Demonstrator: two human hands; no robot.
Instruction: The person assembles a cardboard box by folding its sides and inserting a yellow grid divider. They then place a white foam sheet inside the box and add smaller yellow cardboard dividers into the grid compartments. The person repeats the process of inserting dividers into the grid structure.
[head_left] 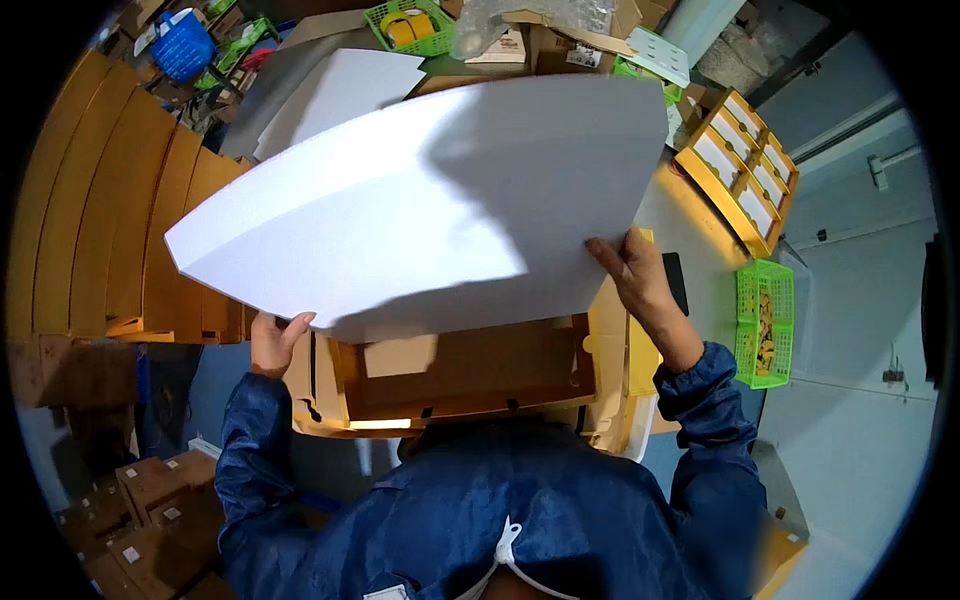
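Both my hands hold up a large white sheet point(400, 210), which looks like foam or stiff card with a fold line along its far side. My left hand point(280, 342) grips its near left edge, thumb on top. At the right end, my right hand point(635, 270) is closed on the edge with the thumb on the upper face. Below the sheet, close to my body, lies an open shallow cardboard box point(470, 375) with a yellow-brown rim. The sheet hides the far part of this box.
Tall stacked cardboard panels point(110, 200) stand at the left. More white sheets point(335, 95) lie behind. On the right are a yellow divided tray point(740, 170) and a green basket point(765, 325) of small brown pieces. Cartons point(165, 490) are piled at the lower left.
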